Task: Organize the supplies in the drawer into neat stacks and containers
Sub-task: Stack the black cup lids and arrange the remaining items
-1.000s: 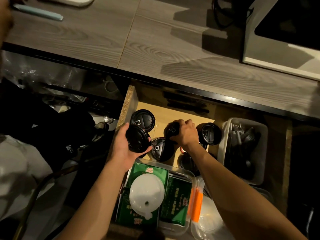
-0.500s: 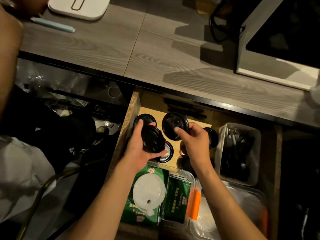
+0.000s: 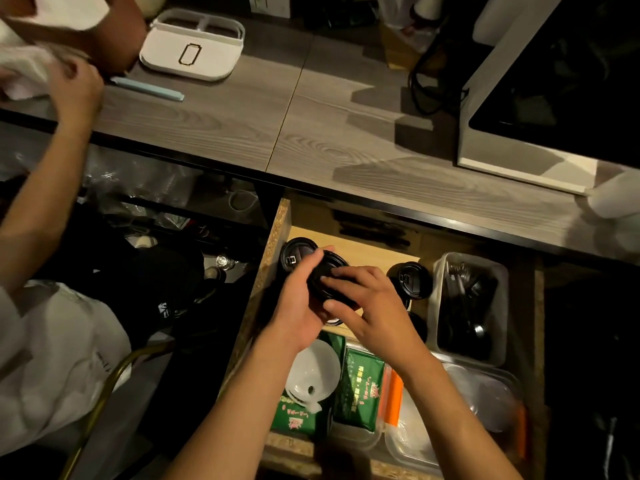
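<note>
Head view: the open drawer [image 3: 277,230] occupies the lower centre of the frame, below the grey wood-grain surface [image 3: 346,133]. Above the drawer's upper left section, the left hand [image 3: 298,306] cups a stack of black cup lids [image 3: 327,277] from the left, fingers curled round its edge. The right hand [image 3: 367,306] rests its fingers on top of the stack and grips it from the right; judged from the pose, a lid is being seated on the stack.

Status, as a judgement: sorting is partly done. One lid [image 3: 294,256] lies loose on the drawer floor at upper left of the hands, and another lid [image 3: 410,278] sits right of them, with more dark lids partly hidden below it. These remain to be gathered.

A clear bin of dark utensils [image 3: 467,306] stands at the drawer's right. At lower centre a clear container [image 3: 349,434] holds green packets [image 3: 360,386] and a white funnel [image 3: 313,372]; whether these need rearranging cannot be told.
</note>
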A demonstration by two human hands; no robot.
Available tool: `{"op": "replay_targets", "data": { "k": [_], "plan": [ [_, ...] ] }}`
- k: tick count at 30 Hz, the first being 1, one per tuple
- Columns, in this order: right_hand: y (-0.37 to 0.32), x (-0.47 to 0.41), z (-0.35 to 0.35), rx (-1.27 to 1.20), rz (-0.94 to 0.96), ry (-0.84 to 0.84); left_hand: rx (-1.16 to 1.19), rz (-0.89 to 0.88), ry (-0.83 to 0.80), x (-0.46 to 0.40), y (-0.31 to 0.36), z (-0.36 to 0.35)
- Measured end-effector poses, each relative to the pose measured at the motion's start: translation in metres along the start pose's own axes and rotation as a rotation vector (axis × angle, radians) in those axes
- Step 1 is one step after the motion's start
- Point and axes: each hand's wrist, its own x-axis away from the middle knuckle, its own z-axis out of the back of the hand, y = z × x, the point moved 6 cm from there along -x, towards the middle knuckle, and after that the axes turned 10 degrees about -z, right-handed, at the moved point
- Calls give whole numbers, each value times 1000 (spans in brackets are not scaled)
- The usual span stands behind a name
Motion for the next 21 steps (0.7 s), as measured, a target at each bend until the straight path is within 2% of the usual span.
{"op": "replay_targets", "data": {
  "k": [2,3,5,7,9,12,15,17,21],
  "plan": [
    [-7,6,3,-17,28,-14,11,-44,17,6,2,2],
    [-8,9,7,-115,0,1,7,-63,32,10,3,3],
    [-9,15,21,-351,-100,135,9,-96,54,18,7,2],
    [-8,20,32,-423,-227,272,19,-132,62,24,9,0],
    [-6,22,33,-490,-372,305,2,-182,67,31,12,-3],
    [-5,27,32,-697,-481,382,-40,-220,24,41,16,-9],
    [0,36,39,-893,-544,471,-8,-184,-57,51,20,-11],
    [2,39,46,-1031,-539,449,20,-131,-74,54,21,-5],
    [-9,39,61,-1023,-441,297,-37,-47,-87,60,19,0]
  ]
}}
